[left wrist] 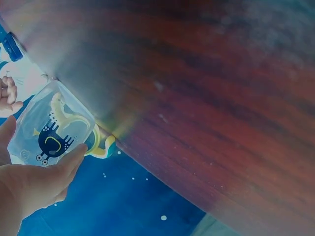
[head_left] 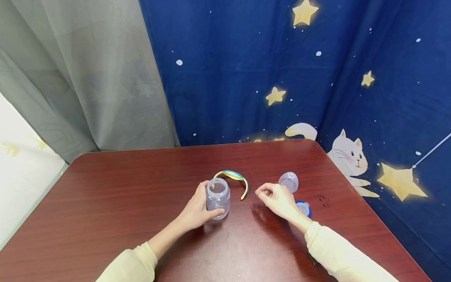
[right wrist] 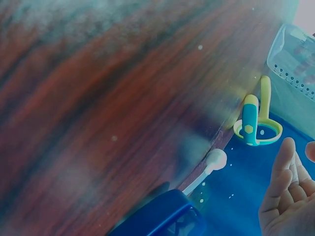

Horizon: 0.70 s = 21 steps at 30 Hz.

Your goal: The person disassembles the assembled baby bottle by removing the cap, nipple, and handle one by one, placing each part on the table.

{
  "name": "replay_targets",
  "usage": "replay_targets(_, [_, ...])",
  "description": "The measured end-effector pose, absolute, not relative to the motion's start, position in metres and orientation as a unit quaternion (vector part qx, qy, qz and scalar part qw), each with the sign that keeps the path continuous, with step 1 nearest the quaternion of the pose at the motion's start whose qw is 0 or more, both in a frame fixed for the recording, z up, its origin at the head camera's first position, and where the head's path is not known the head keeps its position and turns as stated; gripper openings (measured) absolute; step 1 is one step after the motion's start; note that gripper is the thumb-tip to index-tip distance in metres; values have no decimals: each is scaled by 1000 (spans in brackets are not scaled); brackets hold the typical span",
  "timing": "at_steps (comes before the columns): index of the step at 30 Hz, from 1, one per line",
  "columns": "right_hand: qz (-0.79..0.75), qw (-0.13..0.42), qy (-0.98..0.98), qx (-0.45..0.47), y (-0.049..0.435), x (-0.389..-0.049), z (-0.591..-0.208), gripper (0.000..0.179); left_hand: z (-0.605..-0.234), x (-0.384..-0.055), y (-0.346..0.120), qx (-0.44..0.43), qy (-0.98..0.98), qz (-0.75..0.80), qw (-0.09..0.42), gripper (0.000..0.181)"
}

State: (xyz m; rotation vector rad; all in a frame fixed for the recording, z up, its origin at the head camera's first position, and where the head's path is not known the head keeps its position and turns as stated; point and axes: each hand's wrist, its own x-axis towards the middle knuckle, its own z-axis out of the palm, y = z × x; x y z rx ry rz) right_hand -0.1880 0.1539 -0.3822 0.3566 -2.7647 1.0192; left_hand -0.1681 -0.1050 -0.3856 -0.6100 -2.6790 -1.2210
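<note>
My left hand grips a clear baby bottle with an open mouth, its fingers and thumb around the side. A dark cartoon print shows on the bottle in the left wrist view. Just behind it on the table lies a yellow and teal bottle handle with curved arms. To the right, my right hand hovers over the table with loosely bent fingers and nothing visible in them. Beyond that hand is a translucent dome cap. A blue ring-like piece is partly hidden by the right wrist.
The dark red wooden table has rounded far corners. Behind it hang a grey curtain and a blue curtain with stars and a cat. A small dark object peeks from under the right sleeve.
</note>
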Motion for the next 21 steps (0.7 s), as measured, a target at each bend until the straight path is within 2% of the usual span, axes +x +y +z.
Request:
replay_targets(9, [343,88,-928,117,155,-188,-382,8,-387,-169,-105,-198,-893,-398,64,84])
replay_targets(17, [345,86,-928,113,156,-187,-382,8,-387,-164,-107,-199,-903,-375,61,106])
replay_targets(21, [346,88,-927,113,157,-186,-382,8,-386,-162,-108,-205,-906,-365,61,110])
